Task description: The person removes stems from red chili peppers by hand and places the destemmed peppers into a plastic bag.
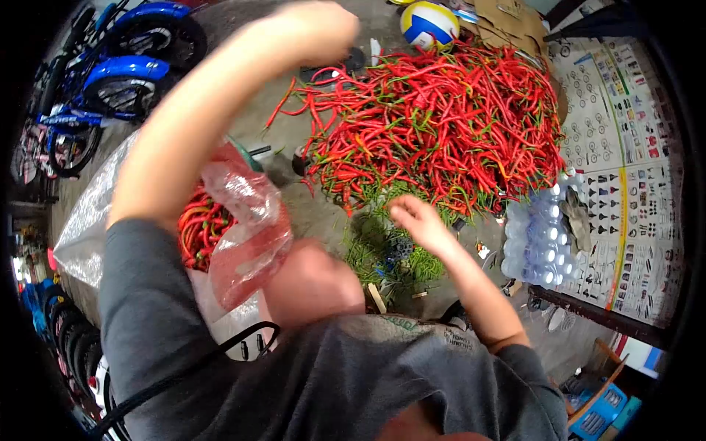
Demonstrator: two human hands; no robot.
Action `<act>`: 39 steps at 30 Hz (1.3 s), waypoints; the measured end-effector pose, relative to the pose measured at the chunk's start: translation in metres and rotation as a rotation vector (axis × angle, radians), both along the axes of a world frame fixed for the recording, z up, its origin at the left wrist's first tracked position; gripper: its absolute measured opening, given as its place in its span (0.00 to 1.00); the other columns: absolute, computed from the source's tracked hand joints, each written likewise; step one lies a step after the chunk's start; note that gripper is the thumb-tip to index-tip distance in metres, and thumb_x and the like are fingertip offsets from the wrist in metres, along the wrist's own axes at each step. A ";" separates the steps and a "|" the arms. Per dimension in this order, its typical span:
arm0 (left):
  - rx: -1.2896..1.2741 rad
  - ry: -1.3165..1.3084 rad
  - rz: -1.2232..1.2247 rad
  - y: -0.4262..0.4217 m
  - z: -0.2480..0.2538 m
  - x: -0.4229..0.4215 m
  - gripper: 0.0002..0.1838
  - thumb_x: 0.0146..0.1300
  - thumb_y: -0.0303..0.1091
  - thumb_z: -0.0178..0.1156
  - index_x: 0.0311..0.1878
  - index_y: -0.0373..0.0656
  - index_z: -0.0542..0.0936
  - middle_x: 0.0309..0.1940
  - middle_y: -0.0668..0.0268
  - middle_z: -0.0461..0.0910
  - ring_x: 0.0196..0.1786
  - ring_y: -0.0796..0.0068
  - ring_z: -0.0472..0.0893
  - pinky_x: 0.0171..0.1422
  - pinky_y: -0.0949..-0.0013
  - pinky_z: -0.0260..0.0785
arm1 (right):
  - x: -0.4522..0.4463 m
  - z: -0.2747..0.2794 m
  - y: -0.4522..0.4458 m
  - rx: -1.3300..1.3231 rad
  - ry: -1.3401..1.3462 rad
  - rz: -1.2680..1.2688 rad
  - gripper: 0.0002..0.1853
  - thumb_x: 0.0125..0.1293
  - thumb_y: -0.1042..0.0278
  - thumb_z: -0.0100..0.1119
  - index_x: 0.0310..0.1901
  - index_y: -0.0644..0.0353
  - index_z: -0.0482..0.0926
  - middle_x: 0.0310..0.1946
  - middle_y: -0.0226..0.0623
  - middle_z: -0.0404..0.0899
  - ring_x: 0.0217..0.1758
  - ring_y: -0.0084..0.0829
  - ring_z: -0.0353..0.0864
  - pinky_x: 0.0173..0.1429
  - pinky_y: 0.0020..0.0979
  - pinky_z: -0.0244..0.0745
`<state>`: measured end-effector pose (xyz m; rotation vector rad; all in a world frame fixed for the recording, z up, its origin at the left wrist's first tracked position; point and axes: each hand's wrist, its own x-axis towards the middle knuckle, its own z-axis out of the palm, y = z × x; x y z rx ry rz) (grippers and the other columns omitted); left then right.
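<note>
Many red chillies: heaped beyond the right hand.
Left hand: blurred; grip cannot be told.
Right hand: fingers loosely curled; hold unclear.
Spillage: could be caused if chillies are brushed.

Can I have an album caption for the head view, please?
Blurry left hand, right hand by a heap of red chilies, volleyball beyond.

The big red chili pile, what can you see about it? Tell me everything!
The red chili pile is a wide, messy heap of long, thin, curvy peppers. They look smooth and shiny, mostly bright red, with green stems and a few orangey bits. They lie tangled every which way, some straying out at the left. A volleyball is just behind it; the person's right hand is by its near edge, but I can't tell whether it touches.
</note>
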<state>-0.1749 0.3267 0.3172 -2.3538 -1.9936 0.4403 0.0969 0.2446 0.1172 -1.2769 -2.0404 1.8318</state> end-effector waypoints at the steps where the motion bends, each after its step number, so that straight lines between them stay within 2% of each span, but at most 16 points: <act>1: -0.059 -0.042 0.052 0.028 -0.035 0.015 0.12 0.51 0.36 0.57 0.35 0.37 0.81 0.35 0.51 0.79 0.39 0.54 0.80 0.42 0.58 0.73 | 0.009 -0.006 -0.008 -0.019 0.033 -0.018 0.14 0.64 0.64 0.52 0.47 0.63 0.73 0.33 0.31 0.76 0.35 0.21 0.74 0.42 0.25 0.70; 2: -0.088 -0.043 0.070 0.055 -0.083 0.022 0.13 0.49 0.36 0.58 0.36 0.38 0.81 0.36 0.54 0.80 0.39 0.56 0.80 0.42 0.59 0.73 | 0.017 -0.012 -0.016 -0.037 0.067 -0.034 0.14 0.64 0.64 0.52 0.47 0.63 0.73 0.32 0.30 0.76 0.34 0.21 0.73 0.42 0.24 0.70; 3: -0.377 0.020 0.002 0.077 -0.127 0.026 0.16 0.48 0.38 0.61 0.38 0.38 0.81 0.38 0.56 0.80 0.41 0.60 0.80 0.45 0.60 0.72 | 0.024 -0.009 -0.023 -0.055 0.033 -0.061 0.14 0.64 0.64 0.51 0.47 0.64 0.73 0.33 0.30 0.76 0.34 0.21 0.73 0.42 0.24 0.70; 4: -0.566 0.090 -0.007 0.093 -0.183 0.026 0.24 0.48 0.41 0.66 0.49 0.44 0.78 0.48 0.59 0.77 0.49 0.62 0.77 0.53 0.60 0.70 | 0.035 -0.016 -0.028 0.006 0.022 -0.059 0.14 0.64 0.64 0.51 0.47 0.65 0.73 0.33 0.30 0.76 0.36 0.20 0.74 0.43 0.24 0.70; 5: -0.629 -0.032 0.144 0.099 -0.234 0.021 0.26 0.45 0.43 0.68 0.49 0.44 0.78 0.49 0.59 0.76 0.50 0.62 0.77 0.53 0.59 0.69 | 0.045 -0.018 -0.032 -0.033 0.006 -0.102 0.14 0.65 0.65 0.51 0.47 0.65 0.73 0.33 0.31 0.76 0.36 0.20 0.74 0.43 0.24 0.70; 6: -0.582 -0.176 0.175 0.088 -0.247 0.024 0.26 0.43 0.43 0.69 0.47 0.42 0.79 0.49 0.57 0.76 0.51 0.60 0.76 0.55 0.59 0.68 | 0.054 -0.020 -0.035 -0.078 -0.009 -0.146 0.14 0.65 0.65 0.51 0.47 0.65 0.73 0.33 0.31 0.76 0.37 0.21 0.74 0.43 0.24 0.70; 9: -0.419 -0.461 0.276 0.088 -0.322 0.020 0.41 0.37 0.40 0.70 0.58 0.36 0.67 0.55 0.50 0.70 0.56 0.59 0.72 0.60 0.63 0.64 | 0.079 -0.051 -0.046 -0.152 0.077 -0.390 0.13 0.63 0.65 0.52 0.44 0.66 0.75 0.30 0.32 0.76 0.34 0.20 0.73 0.40 0.23 0.69; 11: -0.369 -0.691 0.236 0.073 -0.302 0.015 0.44 0.34 0.40 0.71 0.58 0.33 0.66 0.55 0.50 0.70 0.57 0.57 0.72 0.60 0.65 0.63 | 0.081 -0.056 -0.045 -0.153 0.081 -0.411 0.13 0.64 0.66 0.51 0.44 0.66 0.75 0.30 0.32 0.76 0.34 0.21 0.73 0.40 0.23 0.69; 14: -0.406 -0.913 0.320 0.066 -0.325 0.011 0.36 0.43 0.39 0.65 0.55 0.30 0.67 0.51 0.45 0.72 0.55 0.55 0.72 0.59 0.62 0.63 | 0.075 -0.058 -0.046 -0.192 0.091 -0.440 0.12 0.64 0.66 0.50 0.44 0.65 0.74 0.30 0.32 0.77 0.33 0.21 0.74 0.40 0.23 0.70; 17: -0.337 -0.687 0.287 0.057 -0.316 0.025 0.29 0.49 0.41 0.54 0.51 0.29 0.69 0.46 0.43 0.74 0.51 0.50 0.74 0.57 0.60 0.64 | 0.069 -0.059 -0.045 -0.140 0.114 -0.362 0.12 0.64 0.66 0.50 0.43 0.65 0.74 0.30 0.32 0.76 0.33 0.21 0.74 0.39 0.23 0.70; 25: -0.284 -0.678 0.235 -0.004 -0.180 0.021 0.25 0.49 0.35 0.54 0.51 0.33 0.70 0.40 0.46 0.76 0.45 0.53 0.77 0.50 0.60 0.66 | 0.074 -0.059 -0.022 -0.141 0.109 -0.361 0.12 0.64 0.66 0.50 0.44 0.65 0.74 0.30 0.32 0.76 0.32 0.22 0.74 0.39 0.24 0.70; 30: -0.207 -0.718 0.147 -0.025 -0.140 0.002 0.21 0.50 0.34 0.55 0.46 0.29 0.71 0.40 0.48 0.77 0.44 0.56 0.78 0.51 0.61 0.67 | 0.056 -0.044 -0.006 -0.061 0.108 -0.305 0.12 0.64 0.65 0.50 0.43 0.65 0.74 0.30 0.31 0.76 0.32 0.21 0.73 0.39 0.24 0.69; 32: -0.340 -1.182 0.213 -0.036 -0.124 -0.001 0.21 0.53 0.33 0.56 0.47 0.30 0.70 0.34 0.59 0.78 0.34 0.70 0.78 0.42 0.69 0.71 | 0.050 -0.037 -0.005 -0.042 0.113 -0.303 0.12 0.64 0.65 0.50 0.43 0.65 0.74 0.29 0.30 0.76 0.32 0.21 0.73 0.39 0.24 0.69; 33: -0.344 -1.180 0.208 -0.044 -0.109 0.000 0.21 0.53 0.33 0.56 0.47 0.30 0.70 0.34 0.59 0.78 0.34 0.70 0.78 0.42 0.69 0.71 | 0.047 -0.032 -0.003 -0.051 0.140 -0.291 0.12 0.64 0.64 0.50 0.43 0.65 0.73 0.29 0.30 0.76 0.31 0.21 0.73 0.39 0.23 0.69; 36: -0.396 -1.640 0.415 -0.056 -0.078 0.003 0.24 0.56 0.32 0.58 0.55 0.34 0.65 0.26 0.69 0.72 0.19 0.84 0.70 0.21 0.80 0.62 | 0.043 -0.029 0.003 -0.079 0.195 -0.286 0.13 0.65 0.64 0.50 0.43 0.65 0.73 0.29 0.29 0.76 0.31 0.21 0.73 0.38 0.23 0.69; 39: -0.375 -1.818 0.363 -0.049 -0.097 0.008 0.26 0.55 0.33 0.59 0.55 0.34 0.65 0.27 0.69 0.73 0.20 0.82 0.71 0.22 0.79 0.63 | 0.031 -0.022 0.015 -0.152 0.302 -0.340 0.14 0.66 0.62 0.49 0.45 0.64 0.73 0.29 0.30 0.76 0.31 0.20 0.73 0.38 0.23 0.70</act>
